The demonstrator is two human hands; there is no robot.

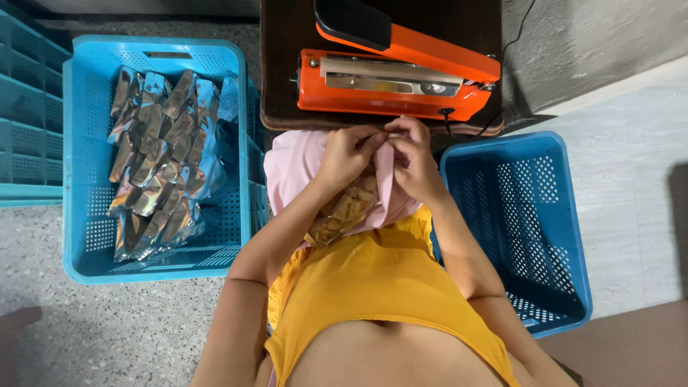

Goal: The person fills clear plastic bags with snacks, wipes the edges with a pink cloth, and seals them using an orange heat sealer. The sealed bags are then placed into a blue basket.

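A clear pouch (pixel 342 208) is being held at frame centre, glossy film, filled with small tan, lumpy snack pieces. Its top edge is being pinched by both hands. The left hand (pixel 349 153) is being kept curled, fingers closed tight on the pouch top at 11 o'clock of the pouch. The right hand (pixel 413 159) is being kept closed too, fingertips pressed on the same edge, at 1 o'clock of the pouch, touching the left hand. The pouch is being rested over soft pink cloth (pixel 294 161) on the lap, with a yellow top (pixel 373 279) at 6 o'clock of it.

At 12 o'clock of the hands, an orange sealer (pixel 394 72) is being shown, boxy metal body, long hinged arm raised with a black grip, silvery strip along the base. It is sitting on a dark brown table (pixel 283 64), smooth top, just beyond the fingertips.

At 9 o'clock, a blue perforated plastic crate (pixel 82 158) is being filled with crinkled silver foil packs (pixel 158 143), overlapping in rows. At 3 o'clock, a second blue crate (pixel 566 236) of the same meshed plastic is being shown. The floor (pixel 107 330) is speckled grey stone at the left, pale smooth tile at the right.
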